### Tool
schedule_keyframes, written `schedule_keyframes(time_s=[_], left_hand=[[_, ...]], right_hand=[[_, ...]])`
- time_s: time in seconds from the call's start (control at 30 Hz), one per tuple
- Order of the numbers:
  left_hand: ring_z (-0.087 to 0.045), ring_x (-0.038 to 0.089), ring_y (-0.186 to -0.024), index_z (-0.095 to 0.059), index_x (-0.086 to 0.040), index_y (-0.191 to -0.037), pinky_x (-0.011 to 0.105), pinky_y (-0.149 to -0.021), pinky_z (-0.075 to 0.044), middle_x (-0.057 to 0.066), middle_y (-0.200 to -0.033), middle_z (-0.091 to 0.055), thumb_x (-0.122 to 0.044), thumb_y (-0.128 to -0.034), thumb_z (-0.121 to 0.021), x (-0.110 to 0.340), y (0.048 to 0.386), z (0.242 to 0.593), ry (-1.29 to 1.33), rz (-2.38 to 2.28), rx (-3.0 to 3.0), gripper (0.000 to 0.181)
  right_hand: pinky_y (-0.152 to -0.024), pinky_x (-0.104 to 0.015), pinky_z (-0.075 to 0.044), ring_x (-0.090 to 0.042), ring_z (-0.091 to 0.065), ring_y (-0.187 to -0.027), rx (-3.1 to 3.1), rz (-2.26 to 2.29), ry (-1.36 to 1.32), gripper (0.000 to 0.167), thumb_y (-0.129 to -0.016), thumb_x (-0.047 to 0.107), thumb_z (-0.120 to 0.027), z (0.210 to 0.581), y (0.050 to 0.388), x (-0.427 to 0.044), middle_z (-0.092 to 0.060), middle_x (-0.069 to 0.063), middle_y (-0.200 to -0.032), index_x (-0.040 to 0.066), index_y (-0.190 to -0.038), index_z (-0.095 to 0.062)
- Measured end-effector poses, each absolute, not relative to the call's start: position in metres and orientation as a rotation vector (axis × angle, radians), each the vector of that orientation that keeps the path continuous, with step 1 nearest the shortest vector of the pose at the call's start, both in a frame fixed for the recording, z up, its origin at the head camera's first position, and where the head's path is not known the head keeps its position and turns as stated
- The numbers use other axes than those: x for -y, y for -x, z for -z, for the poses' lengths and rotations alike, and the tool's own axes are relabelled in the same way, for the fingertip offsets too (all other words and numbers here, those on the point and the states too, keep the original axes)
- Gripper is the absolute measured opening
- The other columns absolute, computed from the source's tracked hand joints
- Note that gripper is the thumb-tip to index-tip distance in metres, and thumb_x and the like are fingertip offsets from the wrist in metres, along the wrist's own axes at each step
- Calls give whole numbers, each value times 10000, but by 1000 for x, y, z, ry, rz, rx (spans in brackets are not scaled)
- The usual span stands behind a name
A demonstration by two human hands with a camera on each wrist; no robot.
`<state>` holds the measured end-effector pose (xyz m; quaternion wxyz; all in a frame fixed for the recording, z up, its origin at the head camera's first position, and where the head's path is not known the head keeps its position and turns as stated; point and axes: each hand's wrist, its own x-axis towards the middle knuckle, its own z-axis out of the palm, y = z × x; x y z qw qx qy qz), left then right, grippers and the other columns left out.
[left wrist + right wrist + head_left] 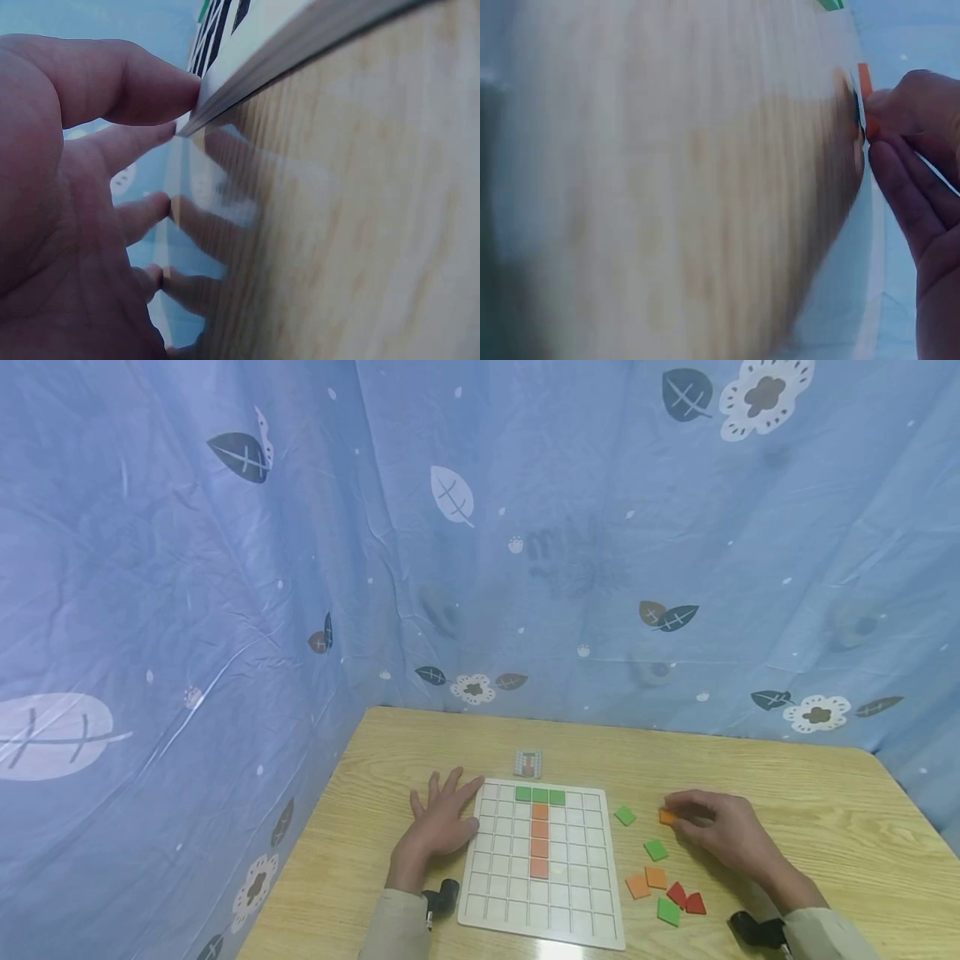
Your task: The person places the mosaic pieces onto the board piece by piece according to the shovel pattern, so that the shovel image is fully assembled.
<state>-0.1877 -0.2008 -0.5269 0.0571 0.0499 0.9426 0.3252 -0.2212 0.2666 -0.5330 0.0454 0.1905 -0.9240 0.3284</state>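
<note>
A white gridded board point(583, 893) lies on the table. On it, three green square tiles point(540, 795) form a row near the top, and a column of several orange tiles point(539, 848) runs down from the middle one. My left hand point(441, 827) rests at the board's left side with fingers spread; in the left wrist view its thumb point(154, 86) touches the board's edge point(255, 75). To the right of the board, my right hand point(723, 831) pinches an orange square tile point(666, 817) between thumb and fingers; the right wrist view shows this tile point(865, 79) just above the wood.
Between board and right hand lie loose green tiles point(656, 850), orange tiles point(638, 886) and two red pieces point(696, 904). A small grey card-like piece with a red mark point(528, 764) sits behind the board. Blue patterned curtain point(585, 568) hangs along the wooden table's point(810, 793) far and left sides.
</note>
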Motion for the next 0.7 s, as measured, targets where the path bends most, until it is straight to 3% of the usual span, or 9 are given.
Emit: schedule_keyframes(time_s=[0.4, 0.7], left_hand=[[-16, 550, -1682, -514, -213, -1651, 849, -1241, 119, 182, -1813, -253, -163, -883, -586, 201, 189, 528, -150, -975, -2861, 774], [-2, 546, -1684, -510, -217, -1655, 839, -1245, 131, 183, -1816, -243, -162, -891, -590, 201, 189, 529, -143, -989, -2849, 770]], right_hand=[[-810, -160, -625, 38, -756, -988, 2729, -1091, -529, 306, -890, 56, -884, 514, 187, -259, -847, -3, -1093, 133, -1182, -831], [-785, -171, -632, 47, -759, -993, 2702, -1142, -444, 300, -898, 119, -896, 497, 152, -228, -847, 51, -1085, 177, -1186, -834]])
